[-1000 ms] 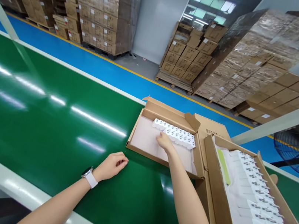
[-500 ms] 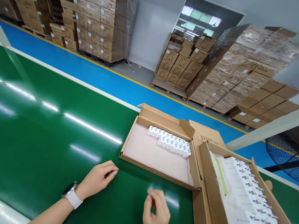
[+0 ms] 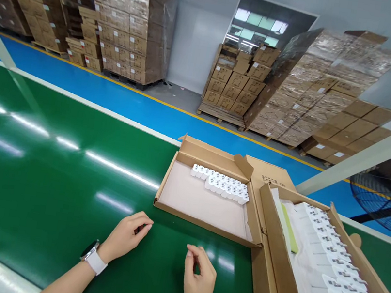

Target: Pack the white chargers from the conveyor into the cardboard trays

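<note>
Across the far side of the room stand pallets of stacked cartons (image 3: 129, 19) on a blue floor. Nearer, the green table (image 3: 49, 164) carries a shallow open box (image 3: 205, 202) with white adapters (image 3: 221, 184) rowed along its far wall, and to its right a fuller box (image 3: 327, 274). Near the shallow box, the left hand (image 3: 126, 236) rests loosely curled on the table, empty; the right hand (image 3: 199, 284) hovers just beside it, fingertips pressed together.

Bare forearms, no sleeves showing; a wristwatch (image 3: 91, 254) with a pale pink strap sits just behind the left hand (image 3: 126, 235)
</note>
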Demonstrator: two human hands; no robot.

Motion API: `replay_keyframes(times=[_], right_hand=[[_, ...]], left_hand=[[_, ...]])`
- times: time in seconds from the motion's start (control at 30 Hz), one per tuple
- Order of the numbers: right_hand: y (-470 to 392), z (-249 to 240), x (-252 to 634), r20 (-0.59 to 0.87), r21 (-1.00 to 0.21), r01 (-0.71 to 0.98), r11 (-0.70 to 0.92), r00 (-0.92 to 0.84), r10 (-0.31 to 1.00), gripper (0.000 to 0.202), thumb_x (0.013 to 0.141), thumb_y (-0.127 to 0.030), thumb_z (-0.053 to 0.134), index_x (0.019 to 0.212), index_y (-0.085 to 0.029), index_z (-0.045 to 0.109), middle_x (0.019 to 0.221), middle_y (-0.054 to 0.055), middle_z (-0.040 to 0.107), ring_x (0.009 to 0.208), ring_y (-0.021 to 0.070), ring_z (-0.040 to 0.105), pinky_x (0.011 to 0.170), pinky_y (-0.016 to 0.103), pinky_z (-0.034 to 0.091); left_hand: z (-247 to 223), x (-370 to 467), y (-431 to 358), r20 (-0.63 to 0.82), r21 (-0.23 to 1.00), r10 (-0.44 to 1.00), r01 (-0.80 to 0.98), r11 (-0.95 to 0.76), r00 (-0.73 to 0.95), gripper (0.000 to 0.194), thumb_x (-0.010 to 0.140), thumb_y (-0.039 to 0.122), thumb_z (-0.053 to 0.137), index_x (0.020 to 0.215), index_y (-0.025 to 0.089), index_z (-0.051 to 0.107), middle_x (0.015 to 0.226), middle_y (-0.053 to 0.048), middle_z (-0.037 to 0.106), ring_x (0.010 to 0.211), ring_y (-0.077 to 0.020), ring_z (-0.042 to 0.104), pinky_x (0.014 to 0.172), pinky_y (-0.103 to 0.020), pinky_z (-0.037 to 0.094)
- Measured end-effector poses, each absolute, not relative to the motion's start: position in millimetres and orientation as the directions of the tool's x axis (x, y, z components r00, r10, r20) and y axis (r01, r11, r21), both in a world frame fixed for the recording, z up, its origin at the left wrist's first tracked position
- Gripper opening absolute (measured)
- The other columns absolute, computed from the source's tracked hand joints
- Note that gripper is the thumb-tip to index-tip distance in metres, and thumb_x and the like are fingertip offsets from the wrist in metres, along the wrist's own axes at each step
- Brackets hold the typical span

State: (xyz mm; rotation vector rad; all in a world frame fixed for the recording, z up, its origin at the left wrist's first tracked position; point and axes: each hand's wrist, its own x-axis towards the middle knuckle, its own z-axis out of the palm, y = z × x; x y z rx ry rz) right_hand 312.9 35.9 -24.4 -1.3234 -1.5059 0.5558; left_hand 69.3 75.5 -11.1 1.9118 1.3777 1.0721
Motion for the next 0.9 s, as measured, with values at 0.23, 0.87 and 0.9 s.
replay_keyframes(times=[0.23,0.87,0.9], right_hand=[[38.7,-23.6,312.2,0.381,-0.841,0.454,0.294,0.112,0.918,0.025,0.102,-0.035,0.053,0.093,-0.025,0.073,0.078,0.006,0.069,0.059,0.0198,0.061,0.053,0.032,0.052],[39.6,-31.9,313.8,0.306,-0.912,0.294,0.286,0.023,0.952,0.034,0.107,-0.036,0.042,0.102,-0.022,0.072,0.078,0.003,0.058,0.059,0.0152,0.052,0.052,0.026,0.043],[39.5,-32.3,314.1,0.298,-0.915,0.289,0.28,0.021,0.954,0.034,0.107,-0.036,0.042,0.103,-0.022,0.072,0.078,0.003,0.058,0.059,0.015,0.052,0.051,0.026,0.042]], left_hand=[[-11.8,69.6,74.3,0.293,0.793,0.941,0.507,-0.338,0.169,0.029,0.103,0.033,0.048,0.09,0.022,0.072,0.087,-0.005,0.071,0.069,-0.0159,0.064,0.059,-0.025,0.049],[-14.0,71.0,73.7,0.336,0.787,0.927,0.491,-0.373,0.166,0.029,0.103,0.03,0.048,0.09,0.02,0.072,0.087,-0.005,0.071,0.067,-0.0146,0.063,0.057,-0.024,0.047],[-14.3,71.0,73.4,0.338,0.787,0.927,0.491,-0.374,0.166,0.029,0.103,0.03,0.048,0.09,0.02,0.072,0.087,-0.004,0.071,0.067,-0.0144,0.063,0.057,-0.024,0.047]])
